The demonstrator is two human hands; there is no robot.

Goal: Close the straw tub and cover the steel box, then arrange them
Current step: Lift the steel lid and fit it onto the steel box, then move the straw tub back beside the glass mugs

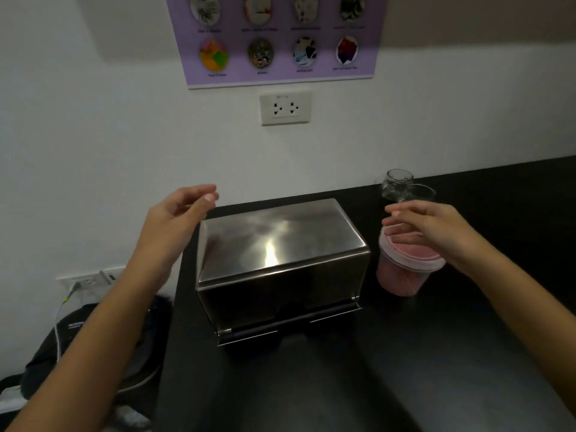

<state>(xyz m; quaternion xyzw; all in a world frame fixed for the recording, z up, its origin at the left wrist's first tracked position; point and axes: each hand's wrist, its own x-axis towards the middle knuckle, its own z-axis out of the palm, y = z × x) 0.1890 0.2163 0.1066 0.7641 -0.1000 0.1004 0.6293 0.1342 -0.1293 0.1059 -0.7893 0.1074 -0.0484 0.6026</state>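
The steel box (pixel 280 260) stands in the middle of the black counter (pixel 405 353), its shiny lid down over it and a hinged bar along its front bottom edge. Right of it stands the straw tub (pixel 405 272), a clear round tub with pink contents and a lid on top. My left hand (pixel 174 222) hovers in the air just left of the box's back corner, fingers loosely apart, holding nothing. My right hand (pixel 436 229) hangs over the tub's back rim, fingers spread, empty; it hides part of the tub's lid.
A glass jar (pixel 397 183) and a second clear glass (pixel 420 193) stand behind the tub near the wall. A wall socket (pixel 285 108) and a purple poster (pixel 274 39) are above. Left of the counter, lower down, lie a dark bag (pixel 93 347) and a cable.
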